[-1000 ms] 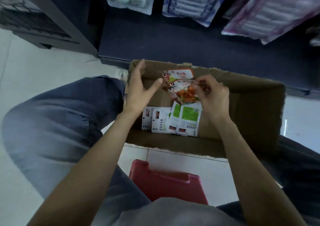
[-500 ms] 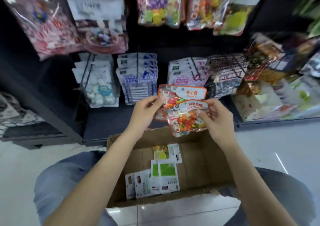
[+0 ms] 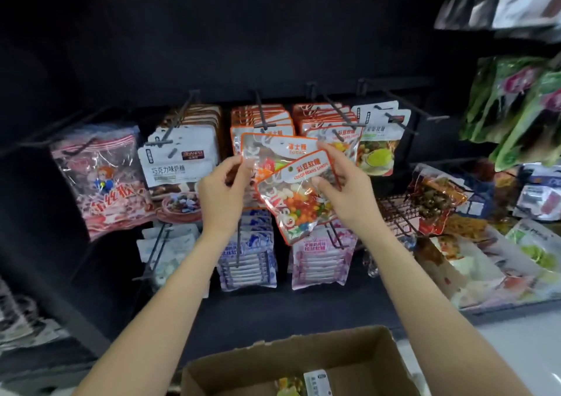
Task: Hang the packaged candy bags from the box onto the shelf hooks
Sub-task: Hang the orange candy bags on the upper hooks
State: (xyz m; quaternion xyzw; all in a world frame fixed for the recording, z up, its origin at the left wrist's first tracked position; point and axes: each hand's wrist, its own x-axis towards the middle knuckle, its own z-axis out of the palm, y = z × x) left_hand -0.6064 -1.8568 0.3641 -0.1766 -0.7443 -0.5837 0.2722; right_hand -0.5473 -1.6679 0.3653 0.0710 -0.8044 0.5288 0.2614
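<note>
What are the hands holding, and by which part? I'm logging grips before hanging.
Two candy bags: the left hand pinches the rear bag at its left edge; the right hand grips the front bag at its upper right edge.

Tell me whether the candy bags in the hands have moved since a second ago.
Yes. The candy bags were down inside the cardboard box; now both hands hold them up in front of the shelf hooks, well above the box.

This is a shop's snack aisle. Rows of packaged sweets (image 3: 261,128) are hanging from metal hooks (image 3: 260,110) on a dark shelf unit (image 3: 212,46), more packets are lying piled in a wire basket (image 3: 397,213) to the right, and an open cardboard stock box (image 3: 243,365) is sitting on the pale floor (image 3: 516,341) below.
</note>
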